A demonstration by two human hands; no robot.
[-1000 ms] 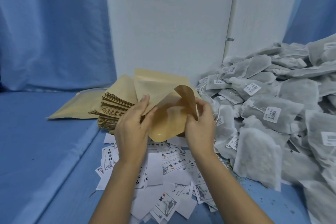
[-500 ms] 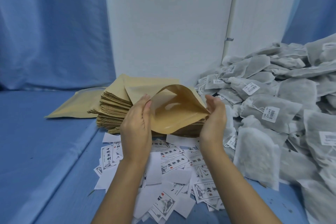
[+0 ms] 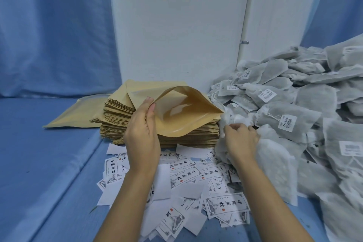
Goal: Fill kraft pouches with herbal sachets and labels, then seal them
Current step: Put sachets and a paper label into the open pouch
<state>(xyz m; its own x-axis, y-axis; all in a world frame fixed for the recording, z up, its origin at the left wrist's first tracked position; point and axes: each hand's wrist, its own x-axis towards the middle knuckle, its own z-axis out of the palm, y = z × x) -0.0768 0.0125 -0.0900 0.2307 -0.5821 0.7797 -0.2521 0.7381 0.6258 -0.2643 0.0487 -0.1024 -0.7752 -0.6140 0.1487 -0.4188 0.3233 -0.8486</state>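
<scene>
Now only the left hand (image 3: 142, 133) holds the pouch (image 3: 186, 112); half a second ago both hands spread its mouth. Thumb and fingers pinch the left lip, and the mouth gapes toward the right, above the stack (image 3: 117, 122) of unused pouches.

The right hand (image 3: 241, 139) has left the pouch and gone to the near edge of the pile (image 3: 306, 124) of sachets, just beside the pouch's right corner. Its fingers curl into the white mesh of a sachet (image 3: 275, 155), gripping it; the sachet is not lifted clear of the pile.

Labels (image 3: 225, 206) lie scattered on the blue cloth (image 3: 49, 163) under both forearms, some printed side up, some blank side up. Between the pouch mouth and the gripped sachet there is nothing but bunched mesh from neighbouring sachets.

Counts: one open pouch, one flat pouch (image 3: 78, 114) lying apart at the left of the stack, and a stack too thick to count. Labels and sachets each run to dozens — several sachets carry a barcode tag.

Behind stand a white wall (image 3: 176, 25) and a blue curtain (image 3: 49, 25).
</scene>
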